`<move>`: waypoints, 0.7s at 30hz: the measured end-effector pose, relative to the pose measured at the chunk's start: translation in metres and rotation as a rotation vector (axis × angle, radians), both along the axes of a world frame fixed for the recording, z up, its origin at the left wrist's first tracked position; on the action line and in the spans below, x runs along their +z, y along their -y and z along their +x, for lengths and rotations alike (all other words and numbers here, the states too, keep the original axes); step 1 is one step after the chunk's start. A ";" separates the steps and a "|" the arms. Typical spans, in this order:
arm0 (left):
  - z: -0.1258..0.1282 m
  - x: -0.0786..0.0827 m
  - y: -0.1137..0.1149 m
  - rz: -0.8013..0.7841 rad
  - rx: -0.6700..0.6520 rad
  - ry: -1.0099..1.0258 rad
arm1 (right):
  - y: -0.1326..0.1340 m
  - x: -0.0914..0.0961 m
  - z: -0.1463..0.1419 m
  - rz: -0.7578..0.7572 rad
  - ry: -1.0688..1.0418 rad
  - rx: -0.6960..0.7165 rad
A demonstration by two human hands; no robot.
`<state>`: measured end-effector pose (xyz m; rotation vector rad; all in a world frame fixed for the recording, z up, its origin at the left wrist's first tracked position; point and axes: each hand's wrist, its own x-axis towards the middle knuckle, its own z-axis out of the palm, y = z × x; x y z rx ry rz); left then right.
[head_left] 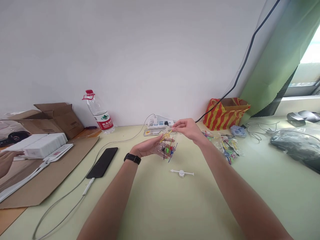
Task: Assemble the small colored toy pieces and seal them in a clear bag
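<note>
My left hand [147,148], with a black watch on its wrist, holds a small clear plastic bag [167,149] of colourful little parts above the table. Its fingers are curled under the bag. My right hand [188,129] pinches the top of the same bag, where a yellow piece [165,135] sticks out. A small white plastic part with two thin arms [182,172] lies on the pale green table [160,206] just below the bag.
A black phone [102,162] on a white cable lies at the left, by a water bottle [100,113], cardboard boxes [58,116] and a white stack [37,144]. More bags of coloured parts [226,145], a striped bag [223,115] and a power strip [160,124] sit behind. Another person's hand [7,160] shows at the far left.
</note>
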<state>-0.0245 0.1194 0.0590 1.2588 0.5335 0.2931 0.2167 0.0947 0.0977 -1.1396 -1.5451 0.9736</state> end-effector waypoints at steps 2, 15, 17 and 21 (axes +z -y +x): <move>0.000 -0.001 0.000 -0.006 0.001 -0.001 | 0.001 0.002 0.002 0.000 0.041 0.018; 0.005 -0.005 0.000 -0.022 0.048 -0.041 | 0.008 0.017 0.016 -0.033 0.083 -0.023; 0.007 -0.003 0.002 -0.015 0.037 -0.021 | 0.007 0.014 0.013 -0.035 0.110 -0.004; 0.010 -0.001 0.004 0.012 0.012 -0.008 | 0.008 0.013 0.009 -0.020 0.209 0.087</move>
